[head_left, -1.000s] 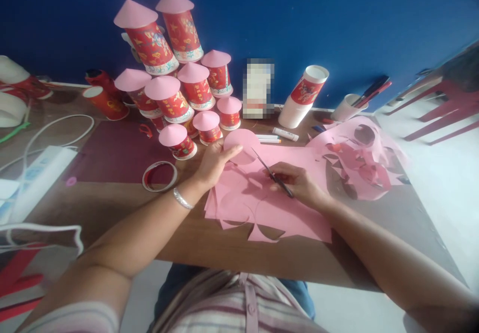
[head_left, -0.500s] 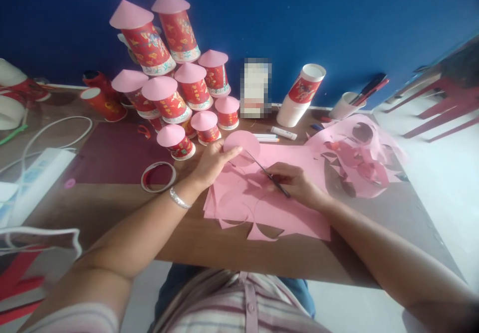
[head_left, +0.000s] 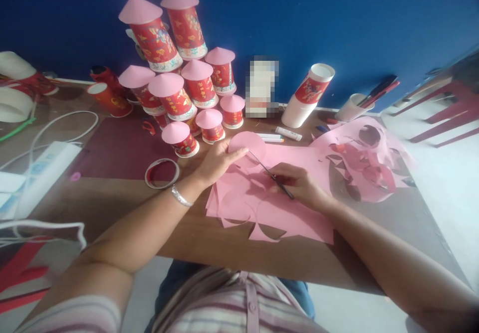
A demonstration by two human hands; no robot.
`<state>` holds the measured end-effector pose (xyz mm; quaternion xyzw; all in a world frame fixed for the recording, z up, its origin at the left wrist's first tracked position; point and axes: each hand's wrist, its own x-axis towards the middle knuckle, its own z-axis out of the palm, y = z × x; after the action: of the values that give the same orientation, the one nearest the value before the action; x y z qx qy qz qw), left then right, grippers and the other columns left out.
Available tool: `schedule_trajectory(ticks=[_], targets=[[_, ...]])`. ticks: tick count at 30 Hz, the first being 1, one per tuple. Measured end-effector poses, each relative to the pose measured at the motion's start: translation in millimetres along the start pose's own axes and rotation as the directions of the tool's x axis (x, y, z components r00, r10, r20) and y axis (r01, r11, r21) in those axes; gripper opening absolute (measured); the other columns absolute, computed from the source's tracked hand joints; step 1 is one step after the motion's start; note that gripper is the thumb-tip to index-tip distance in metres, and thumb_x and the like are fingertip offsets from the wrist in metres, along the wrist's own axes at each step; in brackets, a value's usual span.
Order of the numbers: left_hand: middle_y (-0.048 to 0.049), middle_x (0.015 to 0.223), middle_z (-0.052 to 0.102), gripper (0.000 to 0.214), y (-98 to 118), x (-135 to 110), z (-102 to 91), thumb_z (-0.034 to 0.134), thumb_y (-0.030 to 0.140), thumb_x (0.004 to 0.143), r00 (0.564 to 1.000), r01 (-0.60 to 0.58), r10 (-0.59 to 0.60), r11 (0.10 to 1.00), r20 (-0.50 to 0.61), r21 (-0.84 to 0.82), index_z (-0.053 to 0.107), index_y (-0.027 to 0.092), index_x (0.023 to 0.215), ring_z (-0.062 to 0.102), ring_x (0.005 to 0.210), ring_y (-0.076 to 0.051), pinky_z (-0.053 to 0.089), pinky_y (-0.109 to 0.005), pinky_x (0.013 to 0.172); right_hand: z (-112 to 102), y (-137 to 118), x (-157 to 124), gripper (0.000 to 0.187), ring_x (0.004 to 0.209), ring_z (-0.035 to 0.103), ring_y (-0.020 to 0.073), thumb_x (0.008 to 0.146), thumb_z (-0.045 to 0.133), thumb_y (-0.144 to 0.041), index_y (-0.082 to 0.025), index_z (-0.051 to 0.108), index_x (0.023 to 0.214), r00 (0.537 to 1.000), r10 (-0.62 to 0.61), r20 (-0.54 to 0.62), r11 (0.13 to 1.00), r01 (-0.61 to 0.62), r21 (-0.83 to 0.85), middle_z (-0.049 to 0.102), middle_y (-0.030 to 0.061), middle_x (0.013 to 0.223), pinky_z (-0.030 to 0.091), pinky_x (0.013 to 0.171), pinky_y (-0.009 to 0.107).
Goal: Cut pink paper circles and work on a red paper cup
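My left hand pinches a pink paper circle at its near left edge, holding it up just above the table. My right hand is closed on a pair of scissors, whose thin blades reach the circle's right edge. Both hands hover over a sheet of pink paper with round holes cut out of it, lying on the brown table.
Several red paper cups with pink cone lids are stacked at the back against the blue wall. A tape roll lies left of my hand. Pink scraps pile up on the right. Glue sticks, stacked cups, a pen cup and a power strip stand around.
Hands, circle and scissors keep their pose; only the view has shifted slightly.
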<state>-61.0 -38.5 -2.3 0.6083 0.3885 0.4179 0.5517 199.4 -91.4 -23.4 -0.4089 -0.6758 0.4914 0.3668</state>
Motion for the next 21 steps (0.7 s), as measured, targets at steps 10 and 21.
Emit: schedule_trajectory(ticks=[10, 21], targets=[[-0.0090, 0.109, 0.079, 0.039, 1.5, 0.6, -0.7, 0.076, 0.043, 0.088, 1.000, 0.015, -0.014, 0.999, 0.018, -0.028, 0.076, 0.015, 0.116, 0.071, 0.102, -0.025, 0.056, -0.035, 0.093, -0.8, -4.3, 0.8, 0.035, 0.082, 0.067, 0.0206, 0.082, 0.087, -0.049, -0.024, 0.085, 0.105, 1.000, -0.011, -0.007, 0.998, 0.011, -0.063, 0.074, 0.0069, 0.093, 0.058, 0.071, 0.034], [-0.0078, 0.096, 0.077, 0.033, -1.4, -0.3, -1.5, 0.078, 0.042, 0.087, 0.999, 0.040, -0.040, 0.998, -0.011, -0.041, 0.075, 0.016, 0.106, 0.070, 0.101, -0.026, 0.056, -0.038, 0.093, -2.2, -4.8, -0.2, 0.034, 0.074, 0.059, 0.0173, 0.083, 0.087, -0.048, -0.025, 0.086, 0.108, 1.000, -0.018, -0.004, 0.996, 0.018, -0.091, 0.072, 0.0053, 0.088, 0.049, 0.063, 0.030]])
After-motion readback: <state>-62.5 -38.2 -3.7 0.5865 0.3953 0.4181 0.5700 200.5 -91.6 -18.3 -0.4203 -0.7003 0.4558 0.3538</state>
